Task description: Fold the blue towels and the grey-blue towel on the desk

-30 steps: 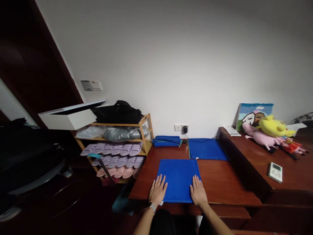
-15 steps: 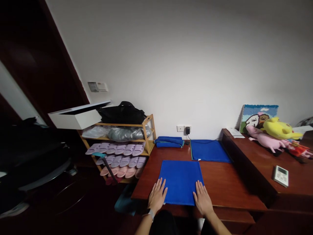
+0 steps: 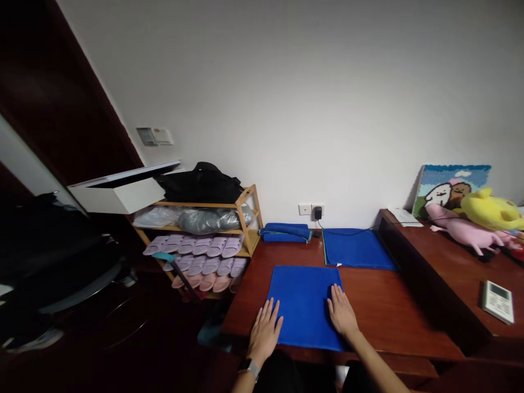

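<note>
A blue cloth (image 3: 305, 305) lies spread flat near the front edge of the reddish-brown desk (image 3: 385, 305). My left hand (image 3: 265, 330) rests flat on its left edge, fingers stretched forward. On the right edge, a bit farther up, lies my right hand (image 3: 342, 312), palm down with the fingers extended. Neither hand grips anything. Behind, against the wall, are a folded blue cloth (image 3: 284, 233) with a green border and, to its right, another blue cloth (image 3: 356, 248) lying flat with a small white tag.
At left stands a wooden shoe rack (image 3: 249, 218) with several slippers (image 3: 202, 245), a black bag (image 3: 200, 185) and a white box (image 3: 118, 196). A raised surface at right bears plush toys (image 3: 491, 210) and a white remote-like device (image 3: 498, 301). A black plug (image 3: 318, 213) sits in the wall socket.
My right hand has slid forward along the cloth's right edge. My left hand stays by the left edge. The view has shifted slightly.
</note>
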A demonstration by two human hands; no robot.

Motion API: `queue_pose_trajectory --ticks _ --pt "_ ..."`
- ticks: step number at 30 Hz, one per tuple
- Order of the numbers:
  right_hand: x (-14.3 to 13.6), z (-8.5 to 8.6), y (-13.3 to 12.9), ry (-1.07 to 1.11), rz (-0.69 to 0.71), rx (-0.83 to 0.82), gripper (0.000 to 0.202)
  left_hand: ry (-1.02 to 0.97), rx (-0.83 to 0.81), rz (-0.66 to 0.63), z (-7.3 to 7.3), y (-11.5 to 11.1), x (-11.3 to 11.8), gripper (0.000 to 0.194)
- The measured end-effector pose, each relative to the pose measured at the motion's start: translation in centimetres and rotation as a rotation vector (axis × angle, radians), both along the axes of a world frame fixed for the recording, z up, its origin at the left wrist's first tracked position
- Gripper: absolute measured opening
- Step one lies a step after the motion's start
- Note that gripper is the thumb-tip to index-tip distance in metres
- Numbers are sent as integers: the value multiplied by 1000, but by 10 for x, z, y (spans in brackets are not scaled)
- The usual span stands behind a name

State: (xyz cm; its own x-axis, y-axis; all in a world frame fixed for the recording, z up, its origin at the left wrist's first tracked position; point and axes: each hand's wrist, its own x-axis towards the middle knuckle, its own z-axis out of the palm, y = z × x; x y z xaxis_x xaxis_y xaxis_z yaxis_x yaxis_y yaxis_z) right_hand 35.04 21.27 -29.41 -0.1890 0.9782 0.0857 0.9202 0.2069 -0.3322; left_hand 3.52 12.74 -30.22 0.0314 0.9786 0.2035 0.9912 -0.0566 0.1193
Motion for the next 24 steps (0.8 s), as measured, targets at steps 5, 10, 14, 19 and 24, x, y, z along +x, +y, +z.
queue_pose_trajectory --ticks 5,10,14,19,24 --pt "-10 13 64 -23 -31 -41 69 -1 -3 -5 0 -6 -3 59" --pt "-15 -3 85 -32 -41 -63 70 -14 -43 29 25 6 -7 54" --pt "-15 -6 84 -31 -39 -55 70 -74 40 -6 57 61 36 52" --pt "-15 0 85 -43 -48 -72 68 -141 16 -240 51 139 134 53" --pt "-15 1 86 -75 -41 -85 68 -130 -72 -235 24 162 143 57"
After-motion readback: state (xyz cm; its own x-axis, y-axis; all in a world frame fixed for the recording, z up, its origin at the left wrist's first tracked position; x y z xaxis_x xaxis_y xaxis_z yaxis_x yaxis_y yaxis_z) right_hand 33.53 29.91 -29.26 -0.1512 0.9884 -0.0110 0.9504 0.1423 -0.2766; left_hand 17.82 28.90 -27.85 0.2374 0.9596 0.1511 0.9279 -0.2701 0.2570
